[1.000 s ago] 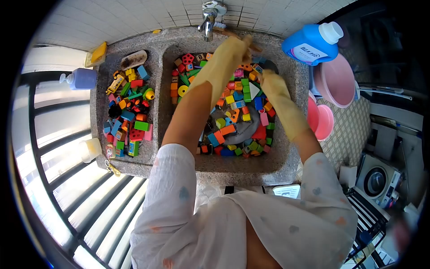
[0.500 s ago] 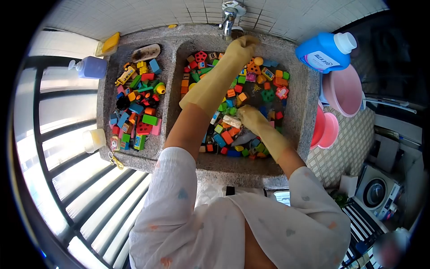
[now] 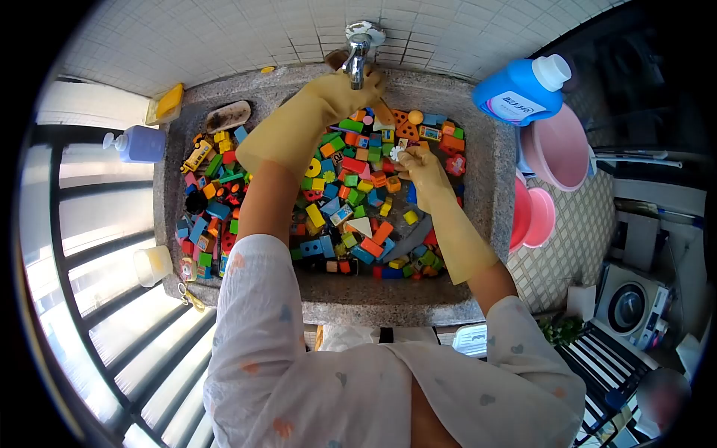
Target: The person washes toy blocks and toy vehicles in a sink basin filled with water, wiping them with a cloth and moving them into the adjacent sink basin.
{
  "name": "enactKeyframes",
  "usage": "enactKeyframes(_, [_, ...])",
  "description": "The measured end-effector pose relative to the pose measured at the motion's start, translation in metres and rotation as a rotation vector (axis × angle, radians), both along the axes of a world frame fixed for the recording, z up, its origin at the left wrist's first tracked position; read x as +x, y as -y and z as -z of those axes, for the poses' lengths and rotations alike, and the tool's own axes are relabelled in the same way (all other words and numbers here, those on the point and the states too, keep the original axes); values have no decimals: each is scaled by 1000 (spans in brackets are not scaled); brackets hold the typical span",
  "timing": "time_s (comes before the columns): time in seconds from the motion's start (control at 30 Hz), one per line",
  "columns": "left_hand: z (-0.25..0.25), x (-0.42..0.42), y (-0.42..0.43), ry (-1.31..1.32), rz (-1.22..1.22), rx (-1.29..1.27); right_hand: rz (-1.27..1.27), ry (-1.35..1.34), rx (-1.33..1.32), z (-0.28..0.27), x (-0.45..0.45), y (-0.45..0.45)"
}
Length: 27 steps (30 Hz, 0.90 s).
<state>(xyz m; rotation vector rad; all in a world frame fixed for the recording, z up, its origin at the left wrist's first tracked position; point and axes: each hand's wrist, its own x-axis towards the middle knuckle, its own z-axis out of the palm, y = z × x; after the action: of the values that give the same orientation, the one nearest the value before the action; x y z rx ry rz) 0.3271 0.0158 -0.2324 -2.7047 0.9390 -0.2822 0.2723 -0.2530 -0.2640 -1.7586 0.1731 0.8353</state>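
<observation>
Both my hands wear yellowish rubber gloves. My left hand [image 3: 364, 91] is closed behind the chrome faucet [image 3: 358, 66] at the back of the stone sink [image 3: 489, 149]. A brown thing [image 3: 337, 59] shows beyond its fingers and a tan stick-like part [image 3: 384, 113] below them; what it grips is mostly hidden. My right hand [image 3: 423, 168] pinches a small white flower-shaped piece [image 3: 396, 152] above the right basin. Many coloured toy blocks [image 3: 371, 246] lie under and around it, with a white triangular block [image 3: 361, 226] and a grey cloth-like thing [image 3: 409, 237] among them.
More toys, including a yellow toy bus [image 3: 197, 157], fill the left basin beside a soap dish [image 3: 228, 116]. A blue detergent bottle [image 3: 517, 93] stands on the right rim. Left are a pump bottle [image 3: 142, 143] and plastic cup [image 3: 152, 266]; pink basins [image 3: 562, 145] stand right.
My right hand has moved up and away from the cream-coloured piece near the middle and now holds the white flower-shaped piece. My left hand has shifted left behind the faucet. The camera view has shifted.
</observation>
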Motion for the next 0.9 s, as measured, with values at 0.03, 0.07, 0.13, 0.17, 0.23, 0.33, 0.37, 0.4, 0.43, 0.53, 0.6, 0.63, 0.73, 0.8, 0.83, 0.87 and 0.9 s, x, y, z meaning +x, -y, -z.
enactKeyframes(0.03, [-4, -3, 3, 6, 7, 1, 11, -47, 40, 2, -3, 4])
enactKeyframes(0.07, [-8, -6, 7, -6, -54, -10, 36, -62, 95, 4, -5, 9])
enactKeyframes(0.13, [1, 6, 12, 120, 8, 134, 62, -56, 87, -4, -6, 19])
enactKeyframes(0.17, [7, 10, 18, 118, 10, 134, 77, -53, 80, -7, -8, 22])
enactKeyframes(0.23, [3, 21, 43, -28, -272, 67, 92, -52, 97, -8, -11, 32])
enactKeyframes(0.33, [0, 34, 69, 41, -384, -199, 97, -65, 135, 8, -7, 53])
enactKeyframes(0.37, [-3, 37, 79, 37, -504, -368, 87, -82, 163, 9, -10, 55])
enactKeyframes(0.4, [-8, 42, 84, -44, -552, -262, 91, -85, 163, 10, -12, 58])
enactKeyframes(0.43, [-13, 43, 87, -43, -549, -263, 104, -86, 158, 11, -14, 61])
enactKeyframes(0.53, [-28, 46, 106, -360, -648, -312, 109, -71, 128, 5, -20, 67])
enactKeyframes(0.6, [-29, 45, 105, -315, -623, -267, 65, 2, 95, 19, -31, 76])
enactKeyframes(0.63, [-23, 37, 108, -269, -604, -229, 100, -26, 75, 1, -39, 80])
enactKeyframes(0.73, [-11, 19, 104, -112, -515, -141, -96, 308, -391, -36, -45, 99])
enactKeyframes(0.8, [-5, 16, 103, 5, -484, -76, -19, 356, -509, -56, -38, 128])
enactKeyframes(0.83, [-8, 16, 108, 2, -469, -85, 26, 388, -614, -69, -32, 145])
enactKeyframes(0.87, [-12, 17, 112, 6, -527, -107, 68, 419, -718, -77, -27, 161])
enactKeyframes(0.9, [-14, 17, 116, 8, -588, -130, 72, 413, -729, -75, -21, 178])
